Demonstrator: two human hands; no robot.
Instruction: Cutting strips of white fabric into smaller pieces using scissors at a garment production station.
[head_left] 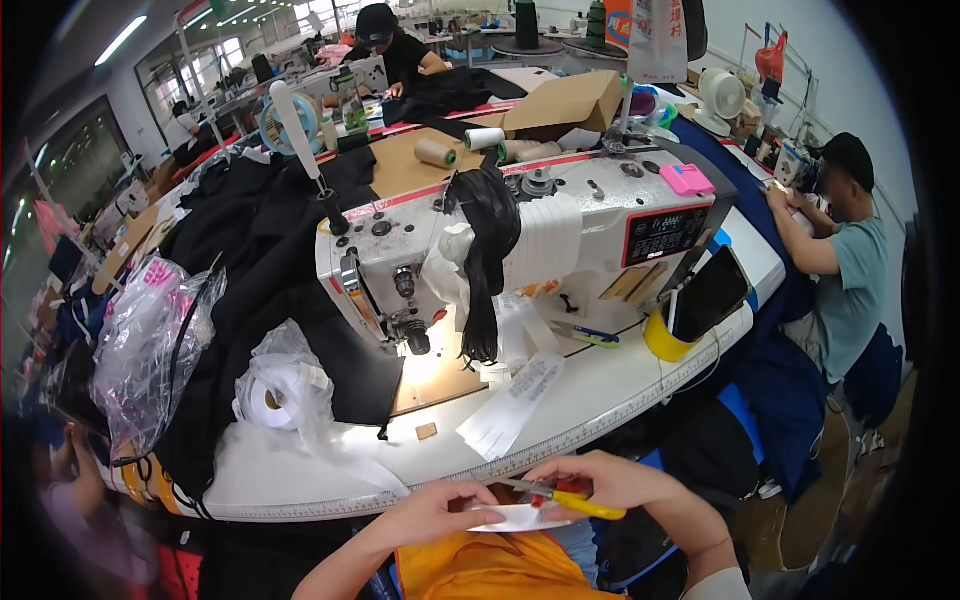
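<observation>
I see a small white label piece [515,518] at six o'clock in the head view, low in the frame just below the near rim of the white sewing table [600,395]. My left hand [440,512] pinches its left end, fingers closed on the fabric. My right hand [610,483] is wrapped around yellow-handled snips [560,496] with a red part near the pivot — their blades lie over the label, touching or just above it; I cannot tell which. Under both hands, an orange cloth [490,568] covers my lap.

Outward, toward twelve o'clock, a strip of white printed labels [515,400] trails down the tabletop from the sewing machine [520,235], over whose arm hang white tapes and a black bundle of cord [487,265]. A small tan square [427,431] lies on the table just left of the strip. At ten o'clock sits a roll of white tape in clear plastic [280,390], resting against black fabric [260,270] heaped over the left side of the table. At nine o'clock, a crumpled clear plastic bag [150,340]. At three o'clock a yellow tape roll [665,342] stands beside a dark phone [708,292] leaning on the machine. Further at two o'clock, a person in a grey-green shirt [850,275] sits at another station.
</observation>
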